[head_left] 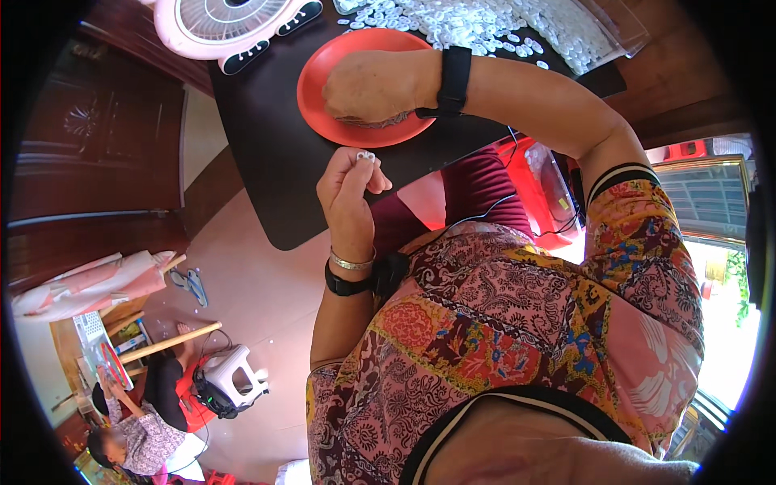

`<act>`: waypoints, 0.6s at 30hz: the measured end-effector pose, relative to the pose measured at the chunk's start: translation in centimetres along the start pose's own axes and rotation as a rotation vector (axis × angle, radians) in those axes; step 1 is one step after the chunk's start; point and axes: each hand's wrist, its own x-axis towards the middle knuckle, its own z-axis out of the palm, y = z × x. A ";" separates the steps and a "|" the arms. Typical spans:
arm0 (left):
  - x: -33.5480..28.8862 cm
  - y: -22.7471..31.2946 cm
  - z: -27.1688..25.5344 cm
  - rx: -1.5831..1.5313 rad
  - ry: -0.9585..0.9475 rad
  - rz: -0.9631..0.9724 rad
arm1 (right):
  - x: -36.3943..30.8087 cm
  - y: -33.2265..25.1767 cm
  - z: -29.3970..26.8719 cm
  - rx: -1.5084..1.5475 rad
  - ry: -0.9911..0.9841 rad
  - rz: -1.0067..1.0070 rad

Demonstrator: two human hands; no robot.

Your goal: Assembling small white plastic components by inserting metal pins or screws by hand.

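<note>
On the worktop (267,162), many pieces (461,24) remain loose far right, left hand (348,190) pinching a white bit (366,156), right hand (372,83) curled over the red plate (314,109), grip hidden.

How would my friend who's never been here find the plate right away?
Look at the dark table in front of the person. Nearer the person than the pink fan and the heap of small whitish pieces, find the round plate under the right hand. Its bright orange-red sets it apart from both.
</note>
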 end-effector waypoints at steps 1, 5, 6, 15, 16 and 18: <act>-0.1 -0.1 0.0 0.001 -0.003 -0.007 | 0.0 -0.2 -0.1 0.005 -0.001 0.005; 0.1 -0.2 -0.1 0.004 0.022 0.008 | -0.1 -0.6 -1.4 0.105 -0.084 0.143; 0.1 -0.1 -0.2 0.010 0.024 0.015 | -0.2 -0.7 -1.6 0.130 -0.097 0.166; 0.3 0.0 -0.5 0.022 0.018 0.019 | -2.3 1.2 -1.3 0.408 0.110 0.268; 0.3 0.0 -0.5 0.024 0.013 0.022 | -2.6 1.2 -1.3 0.404 0.114 0.270; 0.2 -0.1 -0.7 0.027 0.032 0.018 | -3.1 1.0 -1.3 0.519 0.237 0.251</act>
